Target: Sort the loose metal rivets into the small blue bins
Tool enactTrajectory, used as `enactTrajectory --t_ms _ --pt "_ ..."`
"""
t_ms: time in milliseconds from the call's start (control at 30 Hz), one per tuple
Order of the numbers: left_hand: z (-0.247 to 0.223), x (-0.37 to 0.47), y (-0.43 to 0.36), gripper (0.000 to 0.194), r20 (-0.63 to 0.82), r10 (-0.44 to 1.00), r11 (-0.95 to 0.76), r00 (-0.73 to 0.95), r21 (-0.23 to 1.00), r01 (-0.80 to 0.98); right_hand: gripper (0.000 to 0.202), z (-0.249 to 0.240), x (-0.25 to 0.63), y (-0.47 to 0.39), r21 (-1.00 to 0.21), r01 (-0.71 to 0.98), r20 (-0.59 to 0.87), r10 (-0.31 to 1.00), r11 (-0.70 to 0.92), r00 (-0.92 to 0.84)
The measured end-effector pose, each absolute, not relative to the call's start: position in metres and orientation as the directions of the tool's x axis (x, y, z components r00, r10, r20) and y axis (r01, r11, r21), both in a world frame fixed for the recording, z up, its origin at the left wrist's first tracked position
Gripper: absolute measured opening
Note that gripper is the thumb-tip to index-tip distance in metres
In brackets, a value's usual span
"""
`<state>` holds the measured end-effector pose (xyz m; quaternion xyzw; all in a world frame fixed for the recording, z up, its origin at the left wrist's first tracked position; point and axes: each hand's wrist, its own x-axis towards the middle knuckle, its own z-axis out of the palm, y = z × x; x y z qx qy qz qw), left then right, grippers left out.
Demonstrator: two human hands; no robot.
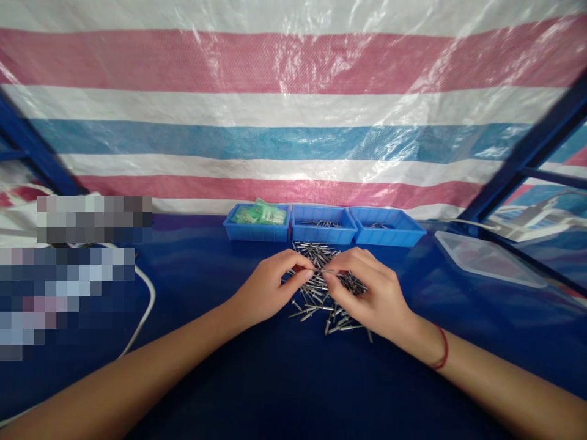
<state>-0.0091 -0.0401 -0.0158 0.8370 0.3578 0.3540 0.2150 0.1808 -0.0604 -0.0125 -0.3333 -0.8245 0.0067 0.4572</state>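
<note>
A thin, dark-red cord [444,351] is circling the right wrist [422,337], forming a narrow, plain bracelet. Both forearms [169,345] are showing bare and tapering toward the wrists; the left hand [274,286] and right hand [376,294] are likewise showing bare.

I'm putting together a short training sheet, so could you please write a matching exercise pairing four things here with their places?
Things:
1. Pile of rivets
2. Green packets
3. Red cord
4. Translucent panel

Places:
A. Around the right wrist
B. To the right of the right-hand blue bin
C. Beneath the left hand and right hand
D. Inside the left-hand blue bin

Pairs: 1-C, 2-D, 3-A, 4-B.
</note>
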Motion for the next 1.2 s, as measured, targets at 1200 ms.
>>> enactTrajectory --t_ms 1200 --pt "-0.010 -0.021 -0.033 0.017 0.397 0.626 -0.768 0.671 0.169 0.617 0.013 -0.009 0.192 -0.045 -0.201 0.551 0.567 0.555 0.810 -0.609"
